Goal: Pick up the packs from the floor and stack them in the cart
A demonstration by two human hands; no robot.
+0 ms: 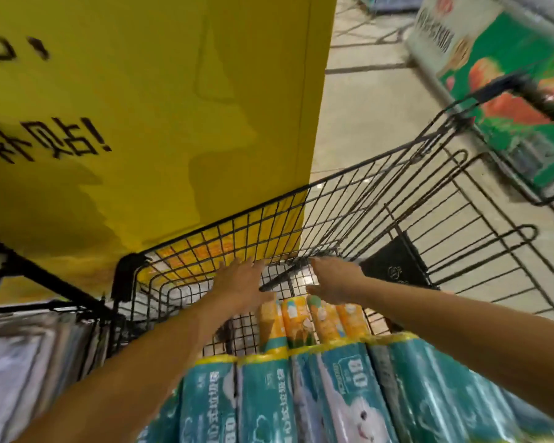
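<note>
- Teal plastic-wrapped long packs [333, 394] with yellow end bands lie nearest the camera, side by side, long axis pointing away. They fill the near end of the black wire shopping cart [263, 231].
- Orange-yellow plastic-wrapped packs [317, 321], about four in a row, sit just beyond the teal ones, lower in the cart and on its mesh bottom.
- Both bare forearms reach forward over the teal packs, one on each side of the orange row.
- Left hand [240, 282]: palm down, fingers straight and close together, gripping nothing. Fingertips are near the cart's far wire wall, and the thumb is just beside the top of the leftmost orange pack. Can't tell if it touches.
- Right hand [333, 279]: fingers straight and loosely spread, gripping nothing, thumb over the far end of the orange row. Contact is unclear because of motion blur.
- Black flat panel [394, 263] stands against the cart's right side, just beyond the right wrist.
- Large yellow banner with black characters [141, 123] hangs right behind the cart's far wall.
- Beige tiled floor [365, 123] shows to the right of the banner.
- Green-and-white printed cabinet [509, 91] is at far right, well apart from the hands.
- Blurred grey-white goods on a dark rack [29, 362] sit at lower left, beside the cart.
</note>
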